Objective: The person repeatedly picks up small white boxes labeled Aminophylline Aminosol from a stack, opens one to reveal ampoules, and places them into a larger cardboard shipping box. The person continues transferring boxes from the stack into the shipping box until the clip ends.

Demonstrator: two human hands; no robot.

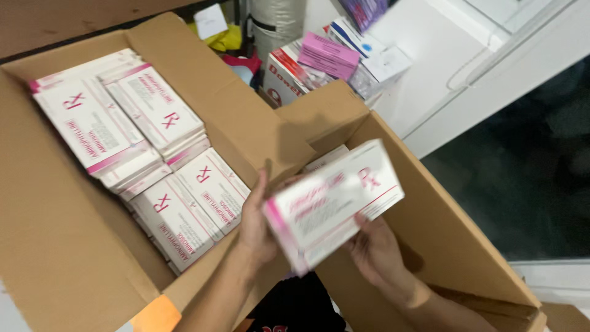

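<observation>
Over the inner corner of the large cardboard carton (74, 246), head view: one white carton pack with pink trim (335, 203), blurred, held tilted between both hands, well above the carton floor.

Left hand (257, 224): fingers closed on the pack's near left end, thumb side against its pink edge. Right hand (375, 249): clamped under the pack's lower right edge, fingers beneath and mostly hidden.

Stock in the carton: flat packs of the same kind, white with pink bands. Upper stack (117, 120), two columns, several deep, against the far left wall. Lower stack (190, 209), two columns, just beside the left hand. One more pack edge (326, 158) shows behind the held one.

Risks, as judged: the grip sits at the ends only, so a tilt could let the pack slide from the right hand; the left wrist is close to the lower stack and could nudge its top packs askew; the folded inner flap (319, 114) stands right behind the pack and could catch a corner.

Room: bare cardboard floor lies open left of and below the stacks; the carton's right wall (442, 233) hems the right hand closely. Beyond the rim: assorted boxes (335, 61), a pink one among them, and a dark floor (528, 178) at right.
</observation>
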